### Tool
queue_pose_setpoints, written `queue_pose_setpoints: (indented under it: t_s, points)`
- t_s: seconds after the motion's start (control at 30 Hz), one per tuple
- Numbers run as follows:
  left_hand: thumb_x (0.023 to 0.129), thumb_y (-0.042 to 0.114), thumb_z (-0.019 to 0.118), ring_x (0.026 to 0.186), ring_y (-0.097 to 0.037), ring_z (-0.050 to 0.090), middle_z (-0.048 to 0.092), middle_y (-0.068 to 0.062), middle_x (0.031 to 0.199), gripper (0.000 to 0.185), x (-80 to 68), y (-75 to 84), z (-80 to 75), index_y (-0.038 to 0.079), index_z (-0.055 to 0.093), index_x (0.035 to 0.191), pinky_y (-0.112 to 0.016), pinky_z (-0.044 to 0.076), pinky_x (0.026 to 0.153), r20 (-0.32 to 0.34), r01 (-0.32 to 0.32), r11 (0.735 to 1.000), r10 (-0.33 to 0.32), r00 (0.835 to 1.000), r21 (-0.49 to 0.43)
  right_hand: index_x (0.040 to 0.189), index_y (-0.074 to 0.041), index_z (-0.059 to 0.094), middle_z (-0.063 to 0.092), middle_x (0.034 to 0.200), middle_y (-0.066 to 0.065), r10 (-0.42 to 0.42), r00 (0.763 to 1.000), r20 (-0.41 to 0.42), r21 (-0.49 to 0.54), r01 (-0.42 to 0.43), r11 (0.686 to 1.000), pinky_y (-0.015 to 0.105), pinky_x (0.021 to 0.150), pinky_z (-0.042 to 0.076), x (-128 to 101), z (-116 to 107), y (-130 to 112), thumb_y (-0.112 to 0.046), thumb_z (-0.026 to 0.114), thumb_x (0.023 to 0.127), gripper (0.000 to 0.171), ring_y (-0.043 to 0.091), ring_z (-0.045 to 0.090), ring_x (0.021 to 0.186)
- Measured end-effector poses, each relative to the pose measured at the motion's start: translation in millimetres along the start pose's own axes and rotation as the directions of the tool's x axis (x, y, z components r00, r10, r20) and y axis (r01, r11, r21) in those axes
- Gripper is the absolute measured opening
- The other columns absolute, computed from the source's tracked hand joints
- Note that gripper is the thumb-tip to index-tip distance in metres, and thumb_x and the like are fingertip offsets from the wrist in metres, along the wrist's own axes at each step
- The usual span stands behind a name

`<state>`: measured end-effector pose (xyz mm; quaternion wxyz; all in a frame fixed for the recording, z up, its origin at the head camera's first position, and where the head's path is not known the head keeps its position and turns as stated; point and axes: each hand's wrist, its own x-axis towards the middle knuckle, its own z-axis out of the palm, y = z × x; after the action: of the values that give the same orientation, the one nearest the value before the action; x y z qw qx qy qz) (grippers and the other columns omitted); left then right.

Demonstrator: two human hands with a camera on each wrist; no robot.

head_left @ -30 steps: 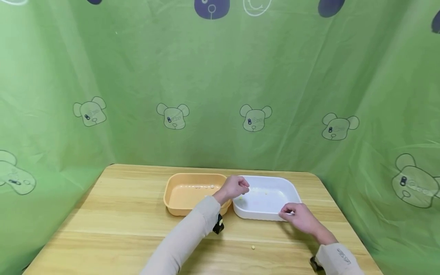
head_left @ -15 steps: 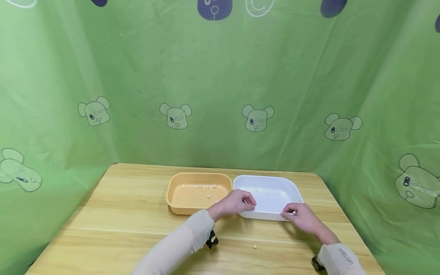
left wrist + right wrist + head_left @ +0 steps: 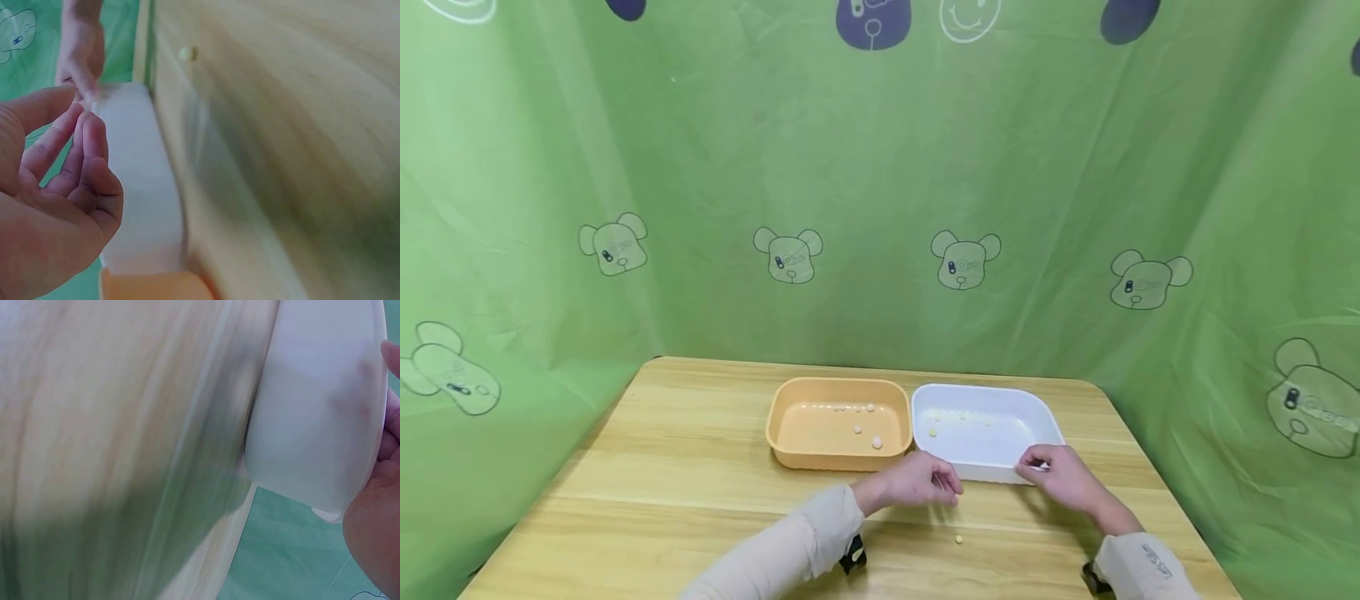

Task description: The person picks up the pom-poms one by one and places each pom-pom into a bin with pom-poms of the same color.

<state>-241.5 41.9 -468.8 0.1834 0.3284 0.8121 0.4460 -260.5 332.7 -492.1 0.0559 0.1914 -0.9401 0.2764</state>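
Note:
My left hand [image 3: 917, 479] hovers over the table just in front of the white tub [image 3: 981, 472], fingers loosely bent. In the left wrist view this hand [image 3: 62, 181] shows a small gap between thumb and fingertips, with nothing between them. A small round yellow piece [image 3: 958, 540] lies on the table in front of that hand. My right hand [image 3: 1060, 477] pinches the front rim of the white tub near its right corner; the right wrist view has the fingers [image 3: 389, 425] at the rim. Several small yellowish pieces, one a yellow piece [image 3: 933, 432], lie inside the tub.
An orange tub [image 3: 838, 461] stands against the white tub's left side, with several small pale round pieces [image 3: 877, 442] inside. Both are on a wooden table [image 3: 647, 475]. A green printed curtain [image 3: 865, 325] hangs behind and at both sides.
My left hand has moved from above the white tub back toward me, out over the table. The right hand keeps its hold on the rim. The yellow piece on the table stays put.

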Motion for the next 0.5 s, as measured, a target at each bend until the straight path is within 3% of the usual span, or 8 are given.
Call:
queue_pose_setpoints:
  t_s: [0.2,0.5]
  points:
    - [0.08,0.001,0.073,0.069,0.002,0.056,0.066,0.004,0.077,0.015,2.0,-5.1,7.7,0.002,0.069,0.094,-0.014,0.047,0.067,0.027,-0.027,0.999,0.026,0.999,0.043,0.073,-0.022,0.065,0.062,0.078,-0.013,0.003,1.0,-0.002,0.003,-0.003,1.0,0.032,0.074,0.048,0,0,0,-0.02,0.069,0.085,0.013,0.008,0.057,0.076]
    - [0.078,0.006,0.075,0.07,0.002,0.056,0.063,0.012,0.076,0.017,3.0,-9.2,15.2,0.006,0.069,0.095,-0.014,0.046,0.067,0.059,0.003,0.994,-0.009,0.998,0.107,0.074,-0.022,0.065,0.062,0.078,-0.012,0.01,1.0,-0.002,0.007,-0.01,1.0,0.033,0.074,0.048,0,0,-1,-0.019,0.069,0.085,0.012,0.009,0.057,0.077]
